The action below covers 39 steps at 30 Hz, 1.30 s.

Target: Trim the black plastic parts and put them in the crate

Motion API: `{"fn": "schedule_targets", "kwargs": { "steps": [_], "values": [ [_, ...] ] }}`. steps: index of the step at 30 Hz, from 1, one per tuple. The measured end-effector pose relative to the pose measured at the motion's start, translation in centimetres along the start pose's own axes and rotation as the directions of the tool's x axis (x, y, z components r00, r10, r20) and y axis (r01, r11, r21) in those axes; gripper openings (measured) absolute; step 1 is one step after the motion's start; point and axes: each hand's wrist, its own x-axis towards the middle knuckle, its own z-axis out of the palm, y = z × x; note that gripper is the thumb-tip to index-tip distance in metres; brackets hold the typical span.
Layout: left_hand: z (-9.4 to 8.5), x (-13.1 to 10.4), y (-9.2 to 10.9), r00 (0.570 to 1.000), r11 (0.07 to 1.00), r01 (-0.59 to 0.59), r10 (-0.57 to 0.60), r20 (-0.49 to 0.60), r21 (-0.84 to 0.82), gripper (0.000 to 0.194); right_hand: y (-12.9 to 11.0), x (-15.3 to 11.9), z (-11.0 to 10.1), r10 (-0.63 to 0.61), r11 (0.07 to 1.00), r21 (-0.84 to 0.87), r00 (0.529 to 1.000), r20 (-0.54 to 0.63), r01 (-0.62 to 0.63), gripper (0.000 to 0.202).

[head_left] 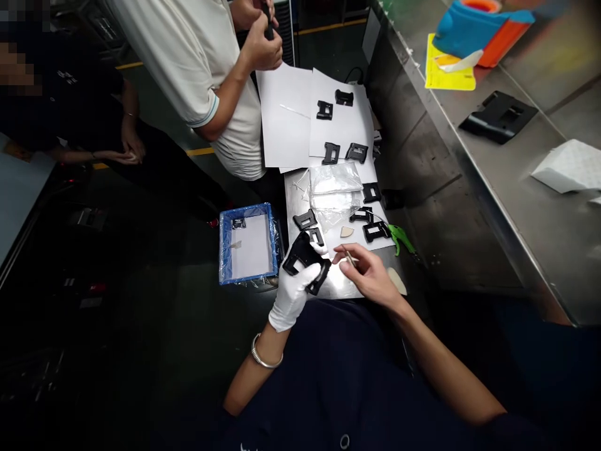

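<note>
My left hand (293,291), in a white glove, is closed around a black plastic part (305,255) with a rectangular opening, held tilted over the near end of the table. Just to its right, my bare right hand (370,275) pinches a small thin tool (349,257), whose kind I cannot make out. The tool's tip points toward the black part, and a gap shows between hand and part. Similar black parts (374,232) lie beyond my hands, beside clear plastic bags (335,188). A small beige piece (346,232) rests close to my right fingertips.
A green-handled tool (400,238) lies at the table's right edge. On the left stands a blue plastic-lined bin (225,250). White sheets (286,125) with more black parts cover the far end. A steel counter (511,188) rises at right. Two people stand at left, one person's hands (263,47) holding something dark.
</note>
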Motion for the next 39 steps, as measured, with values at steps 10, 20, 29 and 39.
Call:
{"fn": "schedule_targets", "kwargs": {
  "steps": [10,20,29,39],
  "values": [
    [-1.0,0.9,-1.4,0.974,0.815,-0.193,0.227,0.005,0.546,0.060,-4.2,-1.4,1.8,-0.451,0.733,-0.582,0.892,-0.029,0.352,0.024],
    [-0.4,0.5,-1.0,0.976,0.818,-0.203,0.216,0.039,0.538,0.061,-3.7,-1.1,2.6,-0.496,0.706,-0.608,0.867,-0.056,0.364,0.018],
    [-0.2,0.3,-0.8,0.969,0.789,-0.230,0.237,0.063,0.569,0.067,-4.0,-1.0,2.4,-0.485,0.677,-0.661,0.871,-0.071,0.323,0.024],
    [0.6,-0.5,-0.4,0.958,0.724,-0.263,0.275,0.083,0.638,0.064,-4.2,0.2,1.4,-0.548,0.571,-0.762,0.833,-0.077,0.305,0.027]
  ]
}}
